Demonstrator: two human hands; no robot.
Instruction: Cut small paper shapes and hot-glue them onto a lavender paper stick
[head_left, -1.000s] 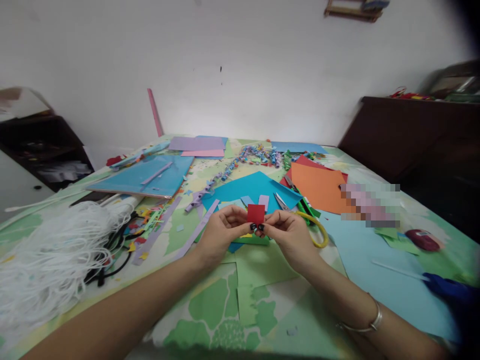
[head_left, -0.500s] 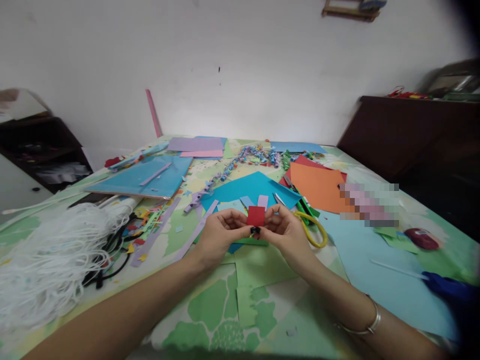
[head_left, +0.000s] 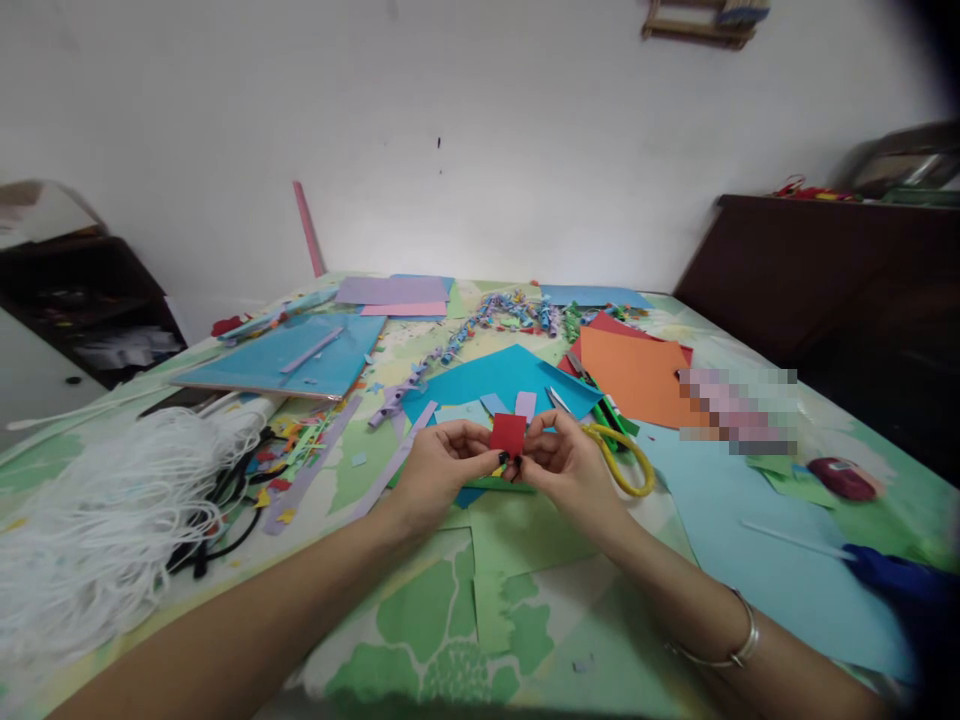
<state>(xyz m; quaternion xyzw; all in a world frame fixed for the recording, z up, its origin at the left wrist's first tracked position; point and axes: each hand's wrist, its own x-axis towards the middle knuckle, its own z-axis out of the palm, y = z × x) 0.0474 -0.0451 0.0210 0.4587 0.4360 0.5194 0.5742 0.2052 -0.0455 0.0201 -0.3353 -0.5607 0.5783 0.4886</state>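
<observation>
A cloth-covered table (head_left: 420,610) with a green leafy print holds craft materials around a bright-blue sheet (head_left: 510,370): white cord (head_left: 112,530) heaped to its left, orange paper (head_left: 637,375) and pale-blue paper (head_left: 757,560) to its right, a curled-paper garland (head_left: 454,345) reaching behind it, and light-green paper (head_left: 529,535) in front.

Near side: passage runs low over the patterned tablecloth (head_left: 420,600) between the forearms, closed at its far end by left hand (head_left: 442,465) and right hand (head_left: 574,470). Heaped white cord (head_left: 112,530) obstructs the left; a yellow loop (head_left: 636,468) lies just beside right hand. Beyond, the curled-paper chain (head_left: 454,345) crosses the table, open air above it to the wall (head_left: 495,170).
</observation>
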